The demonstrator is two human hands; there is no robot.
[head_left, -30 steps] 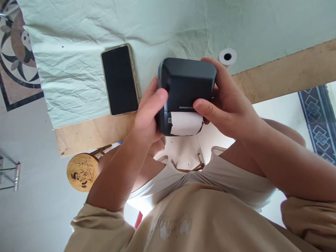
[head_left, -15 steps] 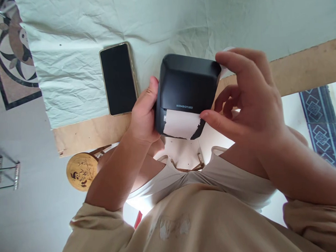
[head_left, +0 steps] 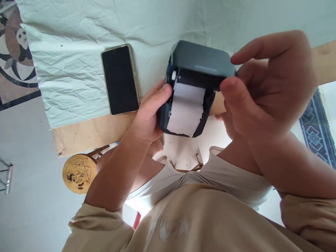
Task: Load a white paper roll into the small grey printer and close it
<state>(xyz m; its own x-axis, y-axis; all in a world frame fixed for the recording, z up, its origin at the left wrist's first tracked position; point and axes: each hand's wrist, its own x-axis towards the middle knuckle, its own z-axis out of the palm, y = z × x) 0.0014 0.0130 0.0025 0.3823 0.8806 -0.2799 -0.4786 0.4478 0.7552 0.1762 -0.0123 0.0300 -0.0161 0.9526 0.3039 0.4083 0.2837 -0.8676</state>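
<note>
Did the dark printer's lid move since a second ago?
Yes. The dark printer's lid has swung open, up toward the pale cloth; the black phone stayed put.

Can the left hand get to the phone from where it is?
Probably yes, but the left hand is gripping the printer now. The phone lies flat beside it on the cloth, with nothing in between.

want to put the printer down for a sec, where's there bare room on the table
Bare cloth spreads beyond the printer and to its right, and beyond the phone. The wood strip along the near edge, left of the left hand, is bare too. It is crowded between phone and printer, where both hands, the right hand included, work.
</note>
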